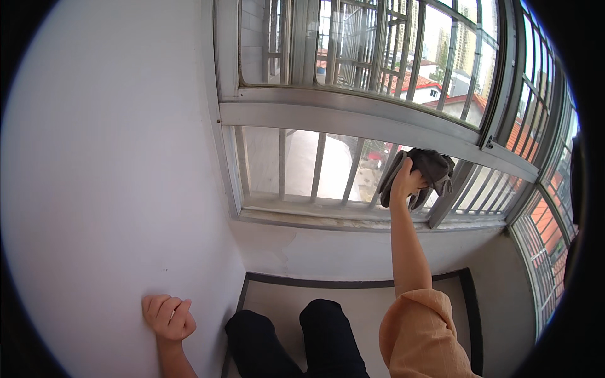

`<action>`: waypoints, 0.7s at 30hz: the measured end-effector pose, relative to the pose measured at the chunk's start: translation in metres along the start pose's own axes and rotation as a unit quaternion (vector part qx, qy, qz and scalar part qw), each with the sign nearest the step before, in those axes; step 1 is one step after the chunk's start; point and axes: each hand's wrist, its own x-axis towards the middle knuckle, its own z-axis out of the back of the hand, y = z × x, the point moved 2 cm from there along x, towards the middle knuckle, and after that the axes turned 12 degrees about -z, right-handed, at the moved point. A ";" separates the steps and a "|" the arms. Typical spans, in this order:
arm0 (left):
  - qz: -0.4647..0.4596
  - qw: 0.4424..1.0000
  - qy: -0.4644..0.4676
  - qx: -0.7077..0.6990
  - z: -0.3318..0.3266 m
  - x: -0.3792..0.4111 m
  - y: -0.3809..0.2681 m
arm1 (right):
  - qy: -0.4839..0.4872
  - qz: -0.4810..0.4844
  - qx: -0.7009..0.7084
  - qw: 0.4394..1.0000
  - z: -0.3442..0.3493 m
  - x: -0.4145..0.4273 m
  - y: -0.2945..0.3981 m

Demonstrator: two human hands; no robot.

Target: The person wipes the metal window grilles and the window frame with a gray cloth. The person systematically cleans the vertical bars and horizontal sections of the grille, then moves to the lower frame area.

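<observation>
My right hand [409, 182] grips a dark grey cloth [432, 167], bunched up against the lower window pane [338, 165]. The cloth lies just below the horizontal aluminium rail [340, 118] and left of a slanting metal post [451, 194]. Part of the cloth hangs in folds on both sides of my fingers. Down at the left, my left hand [169, 317] is curled into a loose fist with nothing visible in it. It rests against the white wall [118, 189].
Below the panes runs a window sill [302, 219] with worn, stained paint. An upper sliding window [359, 52] has metal bars outside it. More barred windows [543, 113] continue around the right corner. Dark skirting [326, 282] edges the light floor [283, 302] under my knees [326, 326].
</observation>
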 end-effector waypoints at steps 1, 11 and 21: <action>0.000 1.000 -0.007 -0.003 0.000 0.000 0.001 | 0.008 0.042 -0.019 0.999 -0.011 -0.040 0.020; -0.007 0.999 -0.041 -0.004 -0.005 0.003 -0.001 | 0.243 0.552 -0.075 0.794 -0.083 -0.289 0.095; -0.012 1.000 0.010 0.010 0.003 -0.009 0.003 | 0.167 0.552 -0.149 0.803 0.030 -0.052 0.035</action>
